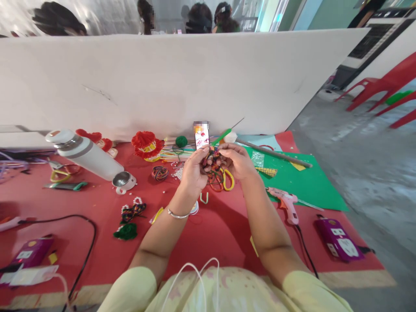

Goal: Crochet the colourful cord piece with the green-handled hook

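A small multicoloured yarn piece is held between my two hands over the middle of the red table. My left hand has its fingers closed on the piece's left side. From the right, my right hand pinches the same piece. A crochet hook with a green handle sticks up just above my fingers, and its contact with them is unclear. Behind my hands a phone leans upright against the white board. Yellow-handled scissors lie just below my right hand.
On the red table are a white flask, a steel cup, a yarn ball, red yarn work, a pink glue gun and a purple power box. A white board stands behind; people's heads show beyond it.
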### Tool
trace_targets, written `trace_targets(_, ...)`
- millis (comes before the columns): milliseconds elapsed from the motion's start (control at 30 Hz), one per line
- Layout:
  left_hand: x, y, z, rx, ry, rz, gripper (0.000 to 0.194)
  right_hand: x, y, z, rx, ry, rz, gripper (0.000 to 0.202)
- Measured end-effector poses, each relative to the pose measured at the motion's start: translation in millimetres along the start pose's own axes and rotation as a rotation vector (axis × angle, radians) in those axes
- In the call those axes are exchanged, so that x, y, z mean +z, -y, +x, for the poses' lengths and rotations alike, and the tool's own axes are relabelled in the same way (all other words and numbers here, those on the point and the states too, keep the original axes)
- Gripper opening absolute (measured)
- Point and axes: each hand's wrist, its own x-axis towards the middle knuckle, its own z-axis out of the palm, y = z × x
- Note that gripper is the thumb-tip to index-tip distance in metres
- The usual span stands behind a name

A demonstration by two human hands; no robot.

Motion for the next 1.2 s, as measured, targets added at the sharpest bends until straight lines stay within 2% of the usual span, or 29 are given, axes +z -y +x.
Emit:
trace_targets(933,1.1,1.0,-2.1,0.010,0.025,0.007,0.024,0.8,-1.7,3.1,0.039,-0.046,0.048,0.014)
trace_targets(1200,1.7,0.9,-3.6,0.020,0.015,0.011,0.029,2.1,1.2,1.8,0.055,-0.052,0.060,0.017)
